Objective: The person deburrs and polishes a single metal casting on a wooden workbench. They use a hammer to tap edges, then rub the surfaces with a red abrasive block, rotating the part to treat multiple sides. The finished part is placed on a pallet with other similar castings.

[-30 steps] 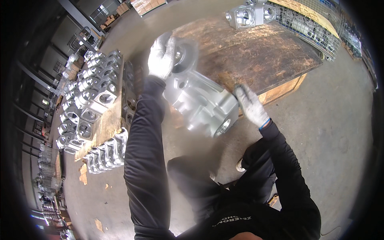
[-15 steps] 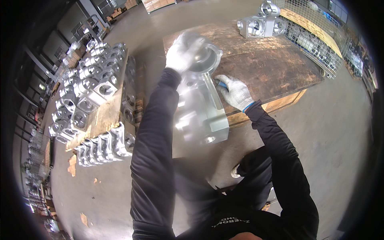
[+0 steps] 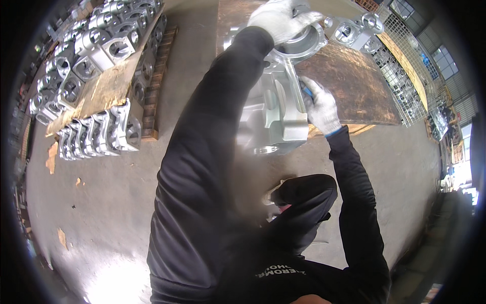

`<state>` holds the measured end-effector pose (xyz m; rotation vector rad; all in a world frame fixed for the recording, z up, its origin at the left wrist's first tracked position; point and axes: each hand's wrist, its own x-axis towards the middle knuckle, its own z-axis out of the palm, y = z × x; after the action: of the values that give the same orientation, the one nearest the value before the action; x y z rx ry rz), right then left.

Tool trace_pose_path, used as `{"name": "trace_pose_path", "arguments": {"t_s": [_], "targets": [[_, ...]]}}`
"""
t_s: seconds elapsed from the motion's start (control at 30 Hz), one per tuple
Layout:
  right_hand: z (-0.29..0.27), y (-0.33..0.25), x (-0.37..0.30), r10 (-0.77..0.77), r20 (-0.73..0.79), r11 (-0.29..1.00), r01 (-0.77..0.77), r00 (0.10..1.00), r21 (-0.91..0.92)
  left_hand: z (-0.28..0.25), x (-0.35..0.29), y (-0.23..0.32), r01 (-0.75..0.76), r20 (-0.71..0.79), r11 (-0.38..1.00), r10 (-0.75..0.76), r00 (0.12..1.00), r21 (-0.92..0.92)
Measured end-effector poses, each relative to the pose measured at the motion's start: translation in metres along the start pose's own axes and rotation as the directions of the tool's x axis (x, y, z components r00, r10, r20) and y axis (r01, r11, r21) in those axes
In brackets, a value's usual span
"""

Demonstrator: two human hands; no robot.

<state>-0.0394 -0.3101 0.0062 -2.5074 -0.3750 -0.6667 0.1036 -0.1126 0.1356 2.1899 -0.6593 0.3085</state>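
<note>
One casting (image 3: pixel 276 109) upright, flange (image 3: pixel 298 45) uppermost

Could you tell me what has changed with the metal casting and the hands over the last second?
The large metal casting has been swung from lying slantwise to standing on end at the edge of the wooden pallet. The left hand stayed on its round flange at the top, while the right hand shifted from the lower end to the casting's side. The stacked castings on the left are unchanged.

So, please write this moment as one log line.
left hand: grips casting flange | right hand: grips casting side | casting: over board edge
</note>
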Motion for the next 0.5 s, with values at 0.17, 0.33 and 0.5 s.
{"name": "trace_pose_path", "arguments": {"t_s": [0.17,0.33,0.5], "targets": [[-0.020,-0.012,-0.037,-0.020,0.052,0.998,0.017,0.998,0.062,0.010,0.001,-0.004,-0.095,-0.099,0.973,0.075,0.992,-0.211],[-0.033,-0.015,-0.075,-0.054,0.078,0.999,0.054,0.995,0.006,0.010,0.006,-0.003,-0.187,-0.184,0.982,0.189,0.964,0.031],[-0.041,-0.015,-0.115,-0.161,-0.060,0.983,0.155,0.985,-0.097,0.012,-0.035,0.013,-0.273,-0.388,0.954,0.301,0.871,0.125]]}}
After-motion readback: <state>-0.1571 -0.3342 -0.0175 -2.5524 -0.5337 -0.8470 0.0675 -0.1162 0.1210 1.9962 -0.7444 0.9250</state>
